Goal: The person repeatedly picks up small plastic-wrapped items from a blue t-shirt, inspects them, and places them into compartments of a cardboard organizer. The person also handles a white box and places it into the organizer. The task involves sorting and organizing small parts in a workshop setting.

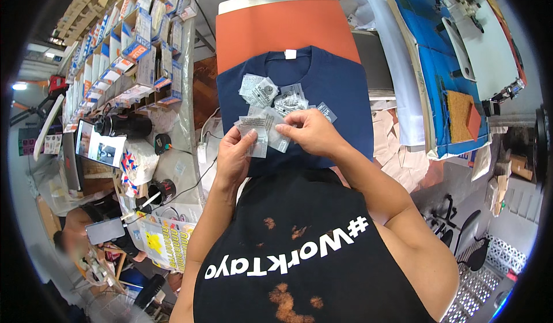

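Note:
My left hand (pixel 235 150) pinches a few translucent film pieces (pixel 259 135) printed with small text, its thumb on top. My right hand (pixel 311 133) grips the edge of another film piece (pixel 277 137) between thumb and fingers. Both hands are above a navy T-shirt (pixel 345 85) laid flat on an orange-covered board (pixel 285 27). Near the collar, two loose groups of printed transfer labels (pixel 258 89) lie on the shirt. One more label (pixel 327 112) lies by my right hand, partly hidden. A white neck tag (pixel 290 54) shows inside the collar.
On the left, a table holds cardboard compartments (pixel 138 51), a black bottle (pixel 125 124), a tablet screen (pixel 101 141) and a black mug (pixel 162 191). A person (pixel 82 223) is at lower left. Blue-covered equipment (pixel 440 64) with a pressure gauge is at right, with paper sheets (pixel 397 150) beneath.

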{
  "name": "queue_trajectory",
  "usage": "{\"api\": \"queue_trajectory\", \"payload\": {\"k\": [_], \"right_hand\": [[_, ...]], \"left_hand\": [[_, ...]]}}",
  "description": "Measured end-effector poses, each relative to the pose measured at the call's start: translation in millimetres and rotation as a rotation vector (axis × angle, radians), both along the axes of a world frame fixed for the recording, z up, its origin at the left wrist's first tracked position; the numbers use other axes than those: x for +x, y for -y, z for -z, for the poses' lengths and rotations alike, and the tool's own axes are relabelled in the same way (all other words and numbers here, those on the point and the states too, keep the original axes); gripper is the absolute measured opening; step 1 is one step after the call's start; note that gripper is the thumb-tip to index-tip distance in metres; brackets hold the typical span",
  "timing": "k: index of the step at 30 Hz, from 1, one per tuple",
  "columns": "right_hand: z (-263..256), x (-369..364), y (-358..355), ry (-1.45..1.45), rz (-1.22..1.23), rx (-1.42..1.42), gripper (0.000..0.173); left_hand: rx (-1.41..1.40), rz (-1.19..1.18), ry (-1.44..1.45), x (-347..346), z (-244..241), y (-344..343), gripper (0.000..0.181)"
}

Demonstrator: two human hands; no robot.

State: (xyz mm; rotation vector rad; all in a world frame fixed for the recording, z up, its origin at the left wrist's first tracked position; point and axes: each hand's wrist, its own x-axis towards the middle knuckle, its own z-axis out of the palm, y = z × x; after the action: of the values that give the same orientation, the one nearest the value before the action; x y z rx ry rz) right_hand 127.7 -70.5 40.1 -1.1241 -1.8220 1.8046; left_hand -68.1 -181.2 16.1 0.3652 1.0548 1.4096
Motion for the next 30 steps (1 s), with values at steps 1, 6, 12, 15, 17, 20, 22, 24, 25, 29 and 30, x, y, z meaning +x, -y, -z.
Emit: {"api": "queue_trajectory", "payload": {"k": [1, 6, 12, 15, 17, 20, 22, 24, 25, 29, 30], "right_hand": [[-1.5, 1.1, 0.0, 0.005, 0.013, -0.004, 0.03], [-0.6, 8.5, -4.0, -0.035, 0.071, -0.156, 0.027], [4.8, 7.6, -1.3, -0.041, 0.012, -0.136, 0.025], [-5.8, 3.7, 2.8, -0.021, -0.023, -0.074, 0.027], [-5.1, 13.0, -1.1, -0.061, 0.068, -0.044, 0.019], [16.0, 53.5, -22.7, -0.08, 0.272, -0.006, 0.023], [16.1, 78.1, -29.4, -0.068, 0.397, 0.019, 0.029], [14.8, 94.0, -33.0, -0.006, 0.446, -0.033, 0.027], [14.4, 98.0, -33.0, 0.017, 0.449, -0.046, 0.025], [22.4, 98.7, -29.4, -0.013, 0.44, -0.121, 0.02], [25.3, 98.4, -28.5, -0.031, 0.45, -0.141, 0.02]], "left_hand": [[-0.002, -0.021, -0.017, -1.9, 1.1, 1.7, 0.027], [0.025, -0.152, 0.065, -21.8, -14.4, 6.8, 0.022], [0.019, 0.036, -0.003, -7.9, -16.9, 2.8, 0.027], [0.027, 0.003, -0.107, -3.5, -6.1, -3.9, 0.034], [0.069, -0.104, -0.187, -12.6, -9.0, -5.2, 0.034], [0.094, -0.165, -0.072, -38.9, -18.9, 1.9, 0.044], [0.043, -0.096, -0.088, -54.0, -11.4, 11.9, 0.041], [-0.045, 0.051, -0.191, -59.2, -2.1, 16.8, 0.035], [-0.095, 0.106, -0.297, -55.3, -0.2, 14.2, 0.031], [-0.077, 0.143, -0.999, -22.8, 21.7, -10.9, 0.027], [-0.035, 0.127, -1.239, -15.1, 24.0, -15.6, 0.027]]}}
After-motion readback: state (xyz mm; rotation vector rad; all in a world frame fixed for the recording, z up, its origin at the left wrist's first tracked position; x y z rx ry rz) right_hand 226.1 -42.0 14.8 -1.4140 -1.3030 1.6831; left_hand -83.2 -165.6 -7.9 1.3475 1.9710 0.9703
